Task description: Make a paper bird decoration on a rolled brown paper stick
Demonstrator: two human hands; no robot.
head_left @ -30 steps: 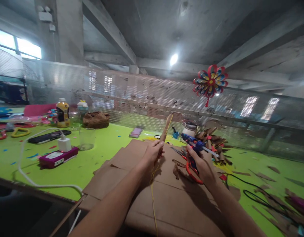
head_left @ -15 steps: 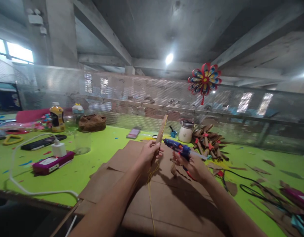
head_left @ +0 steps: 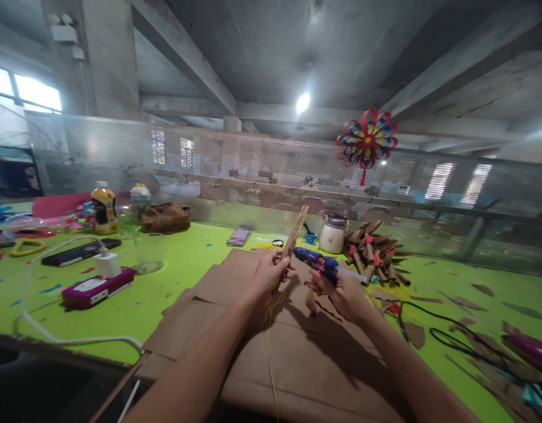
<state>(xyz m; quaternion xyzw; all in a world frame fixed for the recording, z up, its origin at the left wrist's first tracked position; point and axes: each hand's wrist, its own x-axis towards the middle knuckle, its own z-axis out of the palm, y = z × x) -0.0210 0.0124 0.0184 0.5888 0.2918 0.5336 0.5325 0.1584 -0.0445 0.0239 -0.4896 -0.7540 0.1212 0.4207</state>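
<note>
Over the cardboard sheets (head_left: 297,352) on the counter (head_left: 174,282), the left hand (head_left: 266,276) is gripping a brown paper stick (head_left: 294,232) tilted up and away. The right hand (head_left: 341,294) is clutching a glue gun (head_left: 321,264), its nozzle aiming leftward, just beside the stick.

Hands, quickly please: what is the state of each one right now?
Left hand: closed, holding a rolled brown paper strip upright.
Right hand: closed, holding a blue glue gun, nozzle toward the strip.
</note>
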